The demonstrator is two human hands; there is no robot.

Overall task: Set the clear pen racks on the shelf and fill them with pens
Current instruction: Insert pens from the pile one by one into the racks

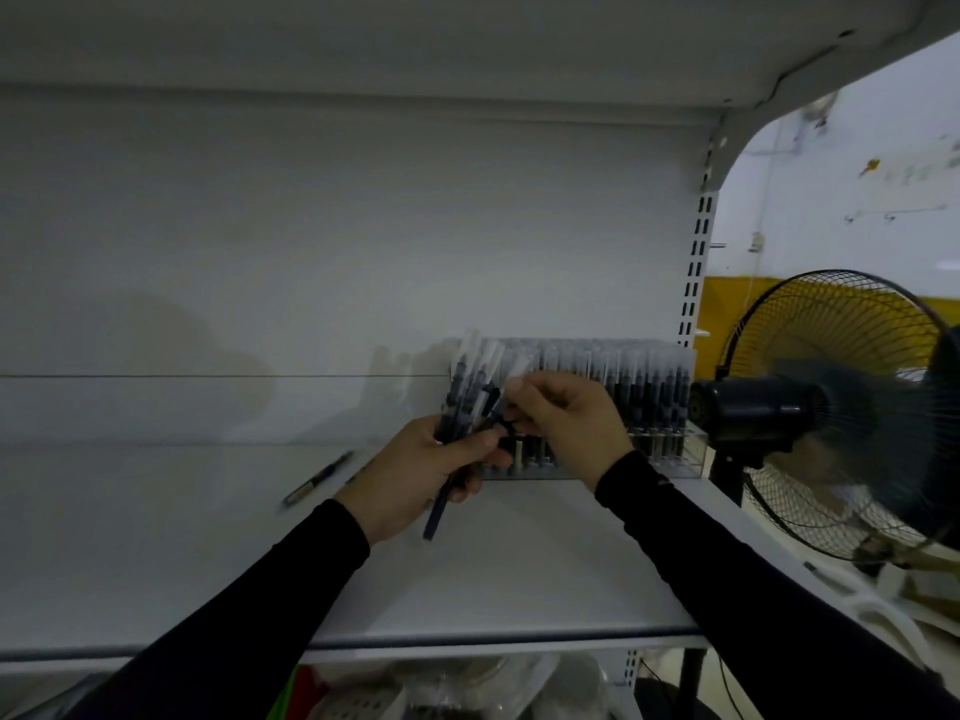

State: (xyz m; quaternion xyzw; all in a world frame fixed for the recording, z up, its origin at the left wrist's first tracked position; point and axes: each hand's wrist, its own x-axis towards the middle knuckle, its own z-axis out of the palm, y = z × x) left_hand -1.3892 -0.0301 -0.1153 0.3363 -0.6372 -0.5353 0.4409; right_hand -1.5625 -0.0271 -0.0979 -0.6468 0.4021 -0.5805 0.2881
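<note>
The clear plastic pen rack [670, 459] stands at the far right of the white metal shelf [467, 574], against the back panel, already packed with upright dark pens with pale caps. It lies just beyond both hands, the right hand [569, 423] being nearer to it. The left hand [426, 475] grips a fanned bundle of dark pens [470, 392], their long axes roughly upright and leaning right. The right hand's fingers pinch the cap end of one pen [511, 387] in that bundle, wrist raised, palm facing left. One loose dark pen [318, 479] lies on the shelf, left of the hands
</note>
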